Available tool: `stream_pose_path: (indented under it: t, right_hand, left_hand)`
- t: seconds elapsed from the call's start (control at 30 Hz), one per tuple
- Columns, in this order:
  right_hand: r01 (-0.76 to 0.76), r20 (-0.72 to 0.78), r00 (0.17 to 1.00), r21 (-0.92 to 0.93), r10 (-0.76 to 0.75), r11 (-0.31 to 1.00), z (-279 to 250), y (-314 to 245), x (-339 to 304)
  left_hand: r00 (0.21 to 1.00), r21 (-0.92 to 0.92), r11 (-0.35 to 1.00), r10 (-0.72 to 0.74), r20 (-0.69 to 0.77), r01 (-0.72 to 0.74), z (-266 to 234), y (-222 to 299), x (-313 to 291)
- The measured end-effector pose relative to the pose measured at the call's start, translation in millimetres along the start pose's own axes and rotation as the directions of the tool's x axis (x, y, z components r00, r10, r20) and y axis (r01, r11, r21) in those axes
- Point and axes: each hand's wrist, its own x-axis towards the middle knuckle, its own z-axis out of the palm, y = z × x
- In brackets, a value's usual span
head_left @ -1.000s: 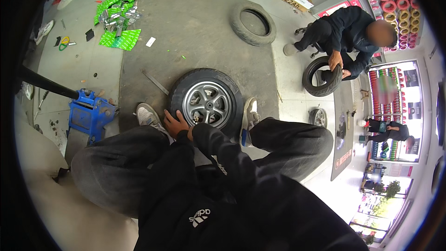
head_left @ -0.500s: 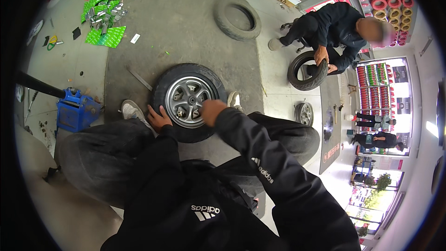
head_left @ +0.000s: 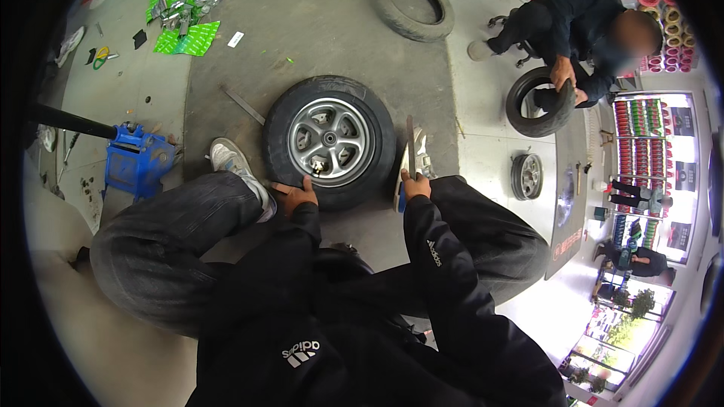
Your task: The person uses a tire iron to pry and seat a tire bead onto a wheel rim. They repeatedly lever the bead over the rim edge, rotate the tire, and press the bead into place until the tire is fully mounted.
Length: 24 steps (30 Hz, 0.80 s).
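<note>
A tyre (head_left: pixel 280 169) on a silver spoked wheel rim (head_left: pixel 354 143) lies flat on the floor mat between my feet. My left hand (head_left: pixel 300 197) rests at the tyre's near left edge, thumb and a finger spread apart. To the right of the tyre, my right hand (head_left: pixel 415 185) is closed around the lower end of a flat metal tyre lever (head_left: pixel 410 139), which points away from me beside my right shoe (head_left: pixel 422 157). Another flat metal bar (head_left: pixel 243 103) lies on the mat, one end close to the tyre's far left side.
A blue floor jack (head_left: pixel 136 162) stands at the left. Green torn packaging (head_left: pixel 188 39) and scissors (head_left: pixel 102 58) lie far left. A bare tyre (head_left: pixel 392 19) is at the back. At the right, a co-worker (head_left: pixel 577 19) holds another tyre (head_left: pixel 516 105); a small wheel rim (head_left: pixel 526 176) sits nearby.
My right hand has moved from over the wheel's right side to beside my right shoe and now grips the tyre lever. My left hand stays at the tyre's edge. The whole view has shifted.
</note>
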Motion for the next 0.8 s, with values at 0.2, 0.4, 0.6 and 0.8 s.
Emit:
stream_pose_path:
  t: [0.2,0.4,0.6,0.8]
  right_hand:
    - [-0.101,0.049,0.994,-0.001,0.101,0.995,29,-32,-34]
    - [-0.147,-0.084,0.987,-0.082,0.141,0.986,55,-49,-56]
    - [-0.247,0.000,0.969,-0.069,0.247,0.967,59,-49,-56]
    - [-0.127,0.002,0.992,0.053,0.128,0.990,72,-23,-50]
  left_hand:
    - [0.923,-0.093,0.975,-0.158,0.352,0.202,-7,-4,18]
    - [0.769,-0.063,0.913,-0.301,0.564,0.404,2,-11,50]
    - [0.622,0.003,0.855,-0.381,0.684,0.519,-35,3,38]
    - [0.596,0.017,0.857,-0.373,0.711,0.516,-31,-6,33]
